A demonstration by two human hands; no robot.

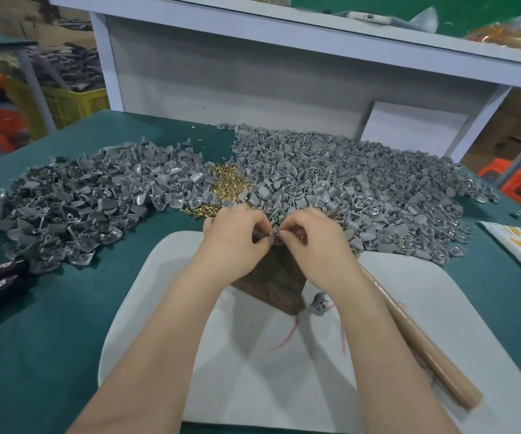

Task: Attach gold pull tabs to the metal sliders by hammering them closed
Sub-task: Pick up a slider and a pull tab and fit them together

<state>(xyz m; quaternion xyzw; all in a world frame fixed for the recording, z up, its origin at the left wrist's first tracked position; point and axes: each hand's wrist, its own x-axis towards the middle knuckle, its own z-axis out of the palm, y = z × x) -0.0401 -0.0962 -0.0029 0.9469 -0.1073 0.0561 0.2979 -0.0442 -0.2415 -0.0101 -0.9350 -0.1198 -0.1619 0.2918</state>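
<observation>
Gold pull tabs lie heaped behind the wooden block. Above it, the left hand and right hand meet, pinching one slider.

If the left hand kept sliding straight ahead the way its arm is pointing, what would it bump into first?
Probably the right hand, whose fingertips sit against the left hand; past that, the grey sliders just beyond, beside the gold pull tabs. Depth is hard to judge.
</observation>
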